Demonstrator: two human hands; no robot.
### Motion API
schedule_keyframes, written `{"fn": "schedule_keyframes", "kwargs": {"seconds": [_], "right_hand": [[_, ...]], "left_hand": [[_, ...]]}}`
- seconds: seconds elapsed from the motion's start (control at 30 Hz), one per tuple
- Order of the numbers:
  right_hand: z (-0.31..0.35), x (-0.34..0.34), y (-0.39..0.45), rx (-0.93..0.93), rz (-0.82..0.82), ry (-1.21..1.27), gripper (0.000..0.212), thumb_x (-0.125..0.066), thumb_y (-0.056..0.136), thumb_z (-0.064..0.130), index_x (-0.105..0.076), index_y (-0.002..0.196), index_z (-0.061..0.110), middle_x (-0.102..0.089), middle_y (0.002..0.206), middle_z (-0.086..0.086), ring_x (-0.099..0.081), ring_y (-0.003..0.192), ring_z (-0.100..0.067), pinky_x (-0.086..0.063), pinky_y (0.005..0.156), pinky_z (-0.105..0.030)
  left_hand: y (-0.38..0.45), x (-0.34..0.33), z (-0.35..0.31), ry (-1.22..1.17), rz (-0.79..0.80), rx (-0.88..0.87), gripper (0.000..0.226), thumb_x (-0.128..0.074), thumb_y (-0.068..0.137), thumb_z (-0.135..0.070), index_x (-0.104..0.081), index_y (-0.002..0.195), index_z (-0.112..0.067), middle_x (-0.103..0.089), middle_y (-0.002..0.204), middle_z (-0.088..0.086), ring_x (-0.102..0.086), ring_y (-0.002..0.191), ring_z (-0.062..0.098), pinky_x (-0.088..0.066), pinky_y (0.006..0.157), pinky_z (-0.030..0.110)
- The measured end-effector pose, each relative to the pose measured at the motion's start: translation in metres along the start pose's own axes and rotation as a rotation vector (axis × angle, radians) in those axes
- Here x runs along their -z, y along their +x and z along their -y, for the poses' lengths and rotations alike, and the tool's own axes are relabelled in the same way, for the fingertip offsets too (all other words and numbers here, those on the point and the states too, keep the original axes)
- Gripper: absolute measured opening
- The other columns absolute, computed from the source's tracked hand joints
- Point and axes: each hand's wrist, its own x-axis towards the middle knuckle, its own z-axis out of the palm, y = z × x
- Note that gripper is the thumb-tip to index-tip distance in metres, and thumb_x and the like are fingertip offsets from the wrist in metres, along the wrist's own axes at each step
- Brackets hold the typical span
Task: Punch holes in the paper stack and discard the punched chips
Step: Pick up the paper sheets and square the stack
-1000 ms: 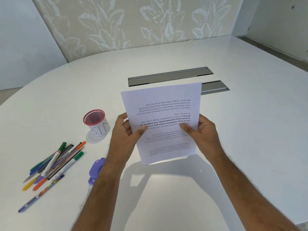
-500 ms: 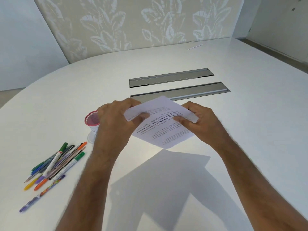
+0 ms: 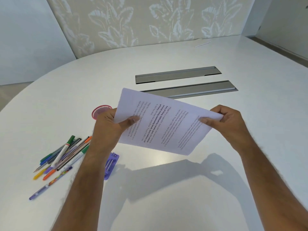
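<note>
White paper stack (image 3: 164, 124) is hanging tilted above the surface (image 3: 250, 130). Two hands are pinching it: left hand (image 3: 110, 125) and right hand (image 3: 230, 120), each grip clenched on an edge. One purple hole punch (image 3: 110, 165) and one red cup (image 3: 100, 110) are sitting near a pile of pens (image 3: 61, 155).

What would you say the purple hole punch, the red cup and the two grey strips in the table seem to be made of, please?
Hole punch: apparently glossy purple plastic with small metal parts, judging by its even colour and silvery bits. Red cup: seemingly wire mesh, as its rim shows a fine grid; mostly hidden behind the left hand. Grey strips: probably brushed metal, matte with a soft sheen.
</note>
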Motion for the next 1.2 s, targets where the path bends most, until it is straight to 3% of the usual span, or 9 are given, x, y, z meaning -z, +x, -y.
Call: {"fn": "schedule_keyframes", "kwargs": {"seconds": [0.1,0.17,0.27,0.37,0.6,0.8,0.97,1.2], "right_hand": [[-0.012,-0.011,-0.007,-0.077,0.011,0.202,0.043,-0.090,0.068,0.023,-0.077,0.107,0.010,-0.081,0.110,-0.005,-0.077,0.100,-0.026,-0.059,0.094,-0.045],[-0.017,-0.021,-0.012,-0.089,0.014,0.240,0.042,-0.087,0.074,0.014,-0.076,0.114,0.008,-0.080,0.116,-0.007,-0.077,0.105,-0.027,-0.061,0.093,-0.044],[-0.024,-0.030,-0.018,-0.072,-0.056,0.263,0.032,-0.082,0.082,0.003,-0.076,0.113,0.009,-0.081,0.113,-0.002,-0.078,0.101,-0.022,-0.063,0.083,-0.031],[-0.031,-0.031,-0.022,-0.055,-0.107,0.277,0.030,-0.081,0.085,0.000,-0.075,0.113,0.008,-0.081,0.111,-0.001,-0.079,0.097,-0.019,-0.062,0.080,-0.029],[-0.054,-0.033,-0.035,-0.160,-0.166,0.111,0.030,-0.089,0.081,0.021,-0.078,0.107,0.014,-0.082,0.106,0.001,-0.080,0.096,-0.022,-0.064,0.088,-0.047],[-0.051,-0.030,-0.034,-0.149,-0.180,0.095,0.026,-0.087,0.083,0.020,-0.078,0.107,0.017,-0.083,0.103,0.007,-0.080,0.093,-0.016,-0.063,0.082,-0.037],[-0.056,-0.033,-0.035,-0.181,-0.162,0.108,0.026,-0.086,0.084,0.018,-0.076,0.108,0.017,-0.083,0.104,0.006,-0.080,0.095,-0.019,-0.064,0.083,-0.038],[-0.057,-0.035,-0.033,-0.169,-0.175,0.097,0.024,-0.086,0.084,0.018,-0.076,0.106,0.019,-0.082,0.102,0.009,-0.080,0.093,-0.018,-0.064,0.078,-0.033]], "left_hand": [[-0.002,-0.007,0.013,-0.096,-0.025,0.035,0.012,-0.086,0.082,-0.023,-0.079,0.092,-0.024,-0.077,0.086,-0.027,-0.073,0.072,0.000,-0.057,0.069,0.028],[-0.008,-0.016,0.021,-0.185,-0.041,0.079,0.016,-0.085,0.082,-0.020,-0.080,0.098,-0.020,-0.081,0.089,-0.019,-0.075,0.076,0.005,-0.059,0.070,0.027],[-0.014,-0.024,0.035,-0.259,-0.064,0.132,0.024,-0.085,0.083,-0.023,-0.080,0.105,-0.019,-0.083,0.100,-0.005,-0.078,0.087,0.021,-0.062,0.077,0.037],[-0.016,-0.029,0.045,-0.280,-0.059,0.133,0.030,-0.085,0.084,-0.027,-0.079,0.113,-0.020,-0.082,0.107,-0.003,-0.077,0.095,0.028,-0.062,0.082,0.042],[-0.024,-0.039,0.081,-0.232,-0.022,0.181,0.025,-0.082,0.087,-0.019,-0.078,0.112,-0.020,-0.082,0.105,-0.007,-0.078,0.098,0.024,-0.061,0.080,0.029],[-0.025,-0.040,0.080,-0.232,-0.035,0.145,0.022,-0.080,0.089,-0.018,-0.076,0.110,-0.024,-0.082,0.104,-0.012,-0.079,0.091,0.014,-0.062,0.076,0.024],[-0.025,-0.045,0.083,-0.181,-0.065,0.223,0.014,-0.083,0.087,-0.020,-0.076,0.098,-0.027,-0.081,0.089,-0.019,-0.078,0.086,0.010,-0.057,0.066,0.016],[-0.026,-0.047,0.078,-0.178,-0.058,0.217,0.017,-0.083,0.088,-0.022,-0.075,0.100,-0.030,-0.080,0.088,-0.021,-0.077,0.081,0.003,-0.056,0.060,0.014]]}}
